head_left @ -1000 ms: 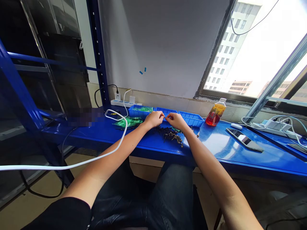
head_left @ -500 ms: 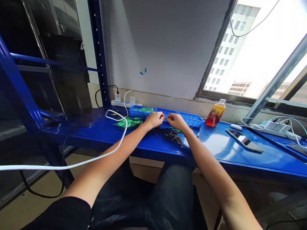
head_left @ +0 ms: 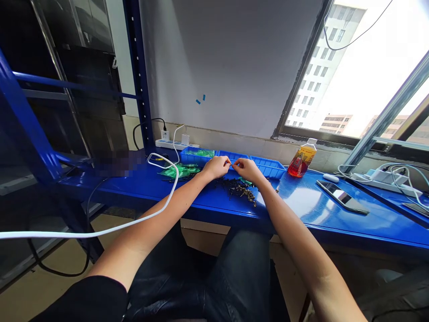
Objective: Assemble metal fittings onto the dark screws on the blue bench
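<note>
My left hand [head_left: 217, 167] and my right hand [head_left: 246, 169] meet fingertip to fingertip above the blue bench, each in a pinch. Whatever lies between the fingers is too small to name. Just below them spreads a heap of small dark pieces with brassy ends, perhaps screws [head_left: 241, 189]. A bit of green plastic [head_left: 246, 181] shows beside the heap. Left of my left hand rest green plastic bags [head_left: 182, 171]. Right behind the hands stand blue bins: a left bin [head_left: 187, 157] with green plastic in it, a middle bin [head_left: 231, 154] partly hidden by my hands, and a right bin [head_left: 273, 169].
A bottle of red drink [head_left: 302, 159] stands right of the bins. A phone [head_left: 342, 197] lies farther right, near power strips and cables [head_left: 389, 176]. A white cable [head_left: 134, 222] crosses in front of my left arm. Another power strip [head_left: 161, 143] sits against the wall.
Both hands stay at nearly the same spot, still pinching fingertip to fingertip. The view has shifted very slightly; nothing else visibly differs.
</note>
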`<state>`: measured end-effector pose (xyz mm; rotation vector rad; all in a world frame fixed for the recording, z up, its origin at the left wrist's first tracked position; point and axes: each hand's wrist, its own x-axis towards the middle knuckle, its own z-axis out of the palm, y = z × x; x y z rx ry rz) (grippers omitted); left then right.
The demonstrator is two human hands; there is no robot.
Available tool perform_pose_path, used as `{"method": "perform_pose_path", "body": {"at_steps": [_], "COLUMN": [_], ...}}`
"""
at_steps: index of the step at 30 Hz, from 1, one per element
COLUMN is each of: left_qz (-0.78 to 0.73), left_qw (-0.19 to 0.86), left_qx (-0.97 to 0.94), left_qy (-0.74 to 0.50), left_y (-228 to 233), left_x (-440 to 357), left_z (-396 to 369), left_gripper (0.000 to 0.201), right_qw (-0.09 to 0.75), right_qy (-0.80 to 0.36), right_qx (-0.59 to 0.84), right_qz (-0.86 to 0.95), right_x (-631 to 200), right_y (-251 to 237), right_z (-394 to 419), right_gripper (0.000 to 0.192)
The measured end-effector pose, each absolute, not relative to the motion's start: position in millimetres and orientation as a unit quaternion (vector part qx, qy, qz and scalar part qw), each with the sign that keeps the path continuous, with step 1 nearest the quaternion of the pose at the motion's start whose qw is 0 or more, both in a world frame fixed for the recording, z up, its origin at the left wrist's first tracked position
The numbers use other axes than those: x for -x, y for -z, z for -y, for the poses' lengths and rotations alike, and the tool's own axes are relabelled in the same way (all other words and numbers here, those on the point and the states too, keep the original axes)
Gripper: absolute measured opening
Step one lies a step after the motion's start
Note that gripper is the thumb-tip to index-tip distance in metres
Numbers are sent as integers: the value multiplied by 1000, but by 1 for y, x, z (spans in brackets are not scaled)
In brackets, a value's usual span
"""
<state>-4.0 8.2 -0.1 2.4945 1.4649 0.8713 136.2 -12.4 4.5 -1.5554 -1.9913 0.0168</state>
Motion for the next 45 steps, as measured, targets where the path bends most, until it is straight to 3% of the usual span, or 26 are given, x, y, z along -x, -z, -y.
{"method": "perform_pose_path", "body": {"at_steps": [45], "left_qz": [-494], "left_qw": [72], "left_qx": [-825], "left_qy": [-265], "left_y": [-1], "left_x": [3], "left_z": [-5], "left_gripper": [25], "right_qw": [260], "right_qy": [-9], "right_qx": [590], "right_qz": [764], "right_x": [-136], "right_y": [-5], "right_z": [14], "right_gripper": [18]}}
